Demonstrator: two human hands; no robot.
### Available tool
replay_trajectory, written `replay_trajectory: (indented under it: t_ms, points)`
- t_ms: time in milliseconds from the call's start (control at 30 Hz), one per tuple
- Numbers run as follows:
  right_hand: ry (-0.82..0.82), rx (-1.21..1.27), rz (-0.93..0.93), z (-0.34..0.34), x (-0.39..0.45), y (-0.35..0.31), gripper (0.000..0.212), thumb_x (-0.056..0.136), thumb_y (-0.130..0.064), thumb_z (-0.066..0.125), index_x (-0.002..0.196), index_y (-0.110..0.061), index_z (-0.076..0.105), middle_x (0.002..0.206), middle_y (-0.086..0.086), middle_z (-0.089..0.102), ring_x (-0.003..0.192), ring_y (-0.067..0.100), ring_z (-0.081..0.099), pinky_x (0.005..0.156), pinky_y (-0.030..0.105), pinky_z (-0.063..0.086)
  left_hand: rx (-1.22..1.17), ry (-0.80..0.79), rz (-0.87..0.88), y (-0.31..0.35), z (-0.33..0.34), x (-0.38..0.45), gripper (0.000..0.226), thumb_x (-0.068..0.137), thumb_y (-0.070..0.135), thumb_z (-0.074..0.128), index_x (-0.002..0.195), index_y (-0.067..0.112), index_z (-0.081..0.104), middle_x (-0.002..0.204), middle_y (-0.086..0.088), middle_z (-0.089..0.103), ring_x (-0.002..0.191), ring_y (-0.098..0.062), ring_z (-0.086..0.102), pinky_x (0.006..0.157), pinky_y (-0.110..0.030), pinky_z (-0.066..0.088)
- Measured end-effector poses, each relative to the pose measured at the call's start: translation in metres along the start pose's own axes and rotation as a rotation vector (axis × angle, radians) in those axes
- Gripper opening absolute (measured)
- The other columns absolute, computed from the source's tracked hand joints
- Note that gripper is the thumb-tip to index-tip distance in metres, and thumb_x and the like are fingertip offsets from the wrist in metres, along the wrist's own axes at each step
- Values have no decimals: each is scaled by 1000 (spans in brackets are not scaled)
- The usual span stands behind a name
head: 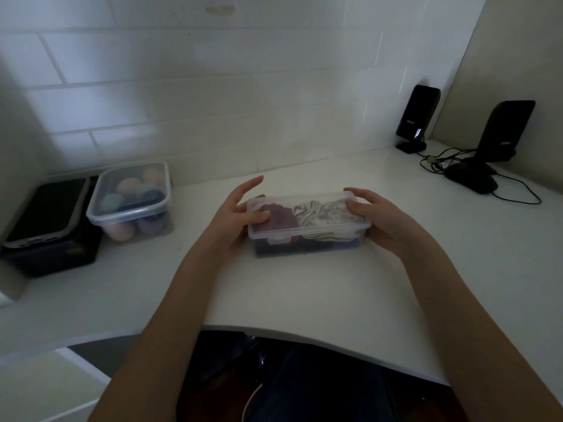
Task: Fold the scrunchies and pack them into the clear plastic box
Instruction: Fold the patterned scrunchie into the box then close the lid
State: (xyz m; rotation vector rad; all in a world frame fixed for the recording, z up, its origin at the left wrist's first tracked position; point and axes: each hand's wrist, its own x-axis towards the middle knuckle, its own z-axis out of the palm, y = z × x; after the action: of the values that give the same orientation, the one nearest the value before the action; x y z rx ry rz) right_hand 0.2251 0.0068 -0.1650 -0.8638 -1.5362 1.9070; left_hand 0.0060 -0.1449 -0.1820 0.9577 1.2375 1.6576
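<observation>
Head view: the light is dim, and the dark scrunchies low in the clear plastic box [309, 231] blur together; only a maroon scrunchie [278, 220] and a striped scrunchie [323, 213] read through the lid. The lettering on the two black speakers [418, 115] at the bench's [304, 287] far right corner is too small to read. The box sits mid-bench between both hands: the left hand [240, 214] grips its left end, fingers curled onto the lid, while the right hand [377, 213] clasps the right end.

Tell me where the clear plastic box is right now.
Head view: the clear plastic box sits mid-desk, between the left hand and right hand.
</observation>
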Motion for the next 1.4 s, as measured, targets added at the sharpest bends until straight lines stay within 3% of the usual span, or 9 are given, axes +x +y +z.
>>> replay_trajectory:
  t_ms: [267,400,500,600,800,1000,1133,1233,1400]
  points:
    - [508,-570,-390,37,1,19,28,94,-13,39,113,-19,59,97,6,63,76,16,56,68,25,41,492,198,210,-7,21,-11,33,92,-1,45,105,19,68,118,-8,62,115,-14,51,94,-12,38]
    - [535,-853,-550,37,-5,32,34,98,-25,34,117,-14,61,146,7,43,128,19,45,101,27,34,935,515,441,-10,24,-23,24,90,20,50,95,11,71,128,-10,59,123,-17,47,107,-23,24]
    - [494,-1213,-654,38,-10,35,43,98,-33,29,130,-18,54,156,3,26,145,18,18,117,46,5,1317,390,592,-10,31,-29,34,88,37,46,101,16,70,123,-6,65,123,-19,52,114,-39,23]
    - [495,-1476,-705,44,-12,34,48,97,-37,23,133,-23,51,150,1,38,144,18,20,115,53,-3,1483,316,638,-13,47,-30,33,90,32,50,108,13,70,116,-8,68,111,-23,63,99,-39,43]
    - [457,-1371,-626,52,-11,34,38,98,-30,37,130,-23,57,135,10,56,135,30,39,94,39,46,1537,327,661,-7,45,-26,27,78,29,66,92,9,76,96,-11,75,87,-26,72,73,-33,56]
    - [455,-1357,-652,56,-8,35,44,97,-32,30,130,-20,56,136,11,56,135,29,39,102,41,39,1699,326,673,-1,43,-24,35,76,36,71,100,11,74,96,-9,75,84,-24,73,64,-28,57]
    - [470,-1524,-642,69,3,39,49,95,-43,23,135,-28,49,141,7,51,139,28,32,114,51,7,1786,134,369,-5,62,-18,74,85,63,19,145,21,26,138,-10,52,127,-35,46,106,-47,35]
    - [442,-1488,-648,80,21,38,47,96,-39,25,134,-29,50,141,4,51,138,26,35,114,46,16,1775,157,264,-11,59,-3,77,87,63,17,147,14,16,150,-11,35,141,-33,24,113,-51,15]
    - [320,-1422,-703,102,64,34,44,100,-26,25,135,-20,50,139,6,53,135,16,40,115,31,19,1821,247,220,-11,27,19,67,92,58,22,146,19,20,154,-9,26,142,-30,19,112,-49,10]
